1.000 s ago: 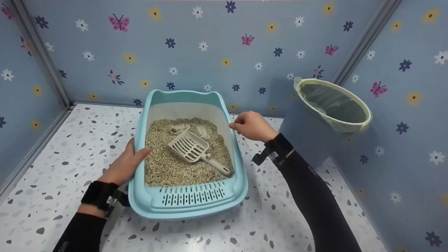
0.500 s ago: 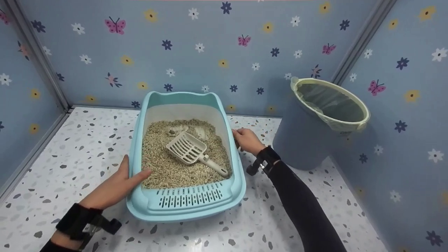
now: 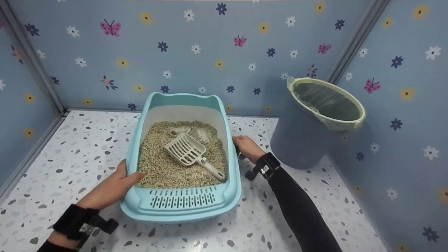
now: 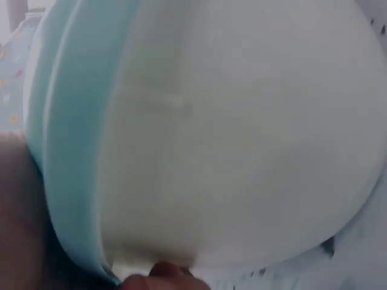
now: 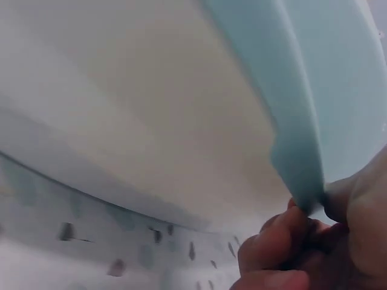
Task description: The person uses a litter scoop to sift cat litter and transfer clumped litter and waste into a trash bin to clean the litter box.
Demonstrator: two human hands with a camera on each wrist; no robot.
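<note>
Left hand (image 3: 110, 189) grips the left rim of the light blue litter tray (image 3: 182, 206), near its front corner; thumb hooked over the rim toward the litter, the other fingers under the edge, out of sight from above. The left wrist view shows only the tray's pale underside (image 4: 242, 133) and blue rim, blurred.

Tray sits on the speckled floor (image 3: 70, 147), about midway between the left wall and the bin, long axis running front to back. Inside: pellet litter (image 3: 161, 168) and 1 white slotted scoop (image 3: 189, 154) lying on top, handle pointing to the front right.

Right hand (image 3: 247, 147) clasps the right rim about halfway along; in the right wrist view its fingers (image 5: 284, 241) curl under the blue edge.

Far right, a grey bin (image 3: 301, 140) with a pale green liner stands in the back right corner, apart from the tray.
</note>
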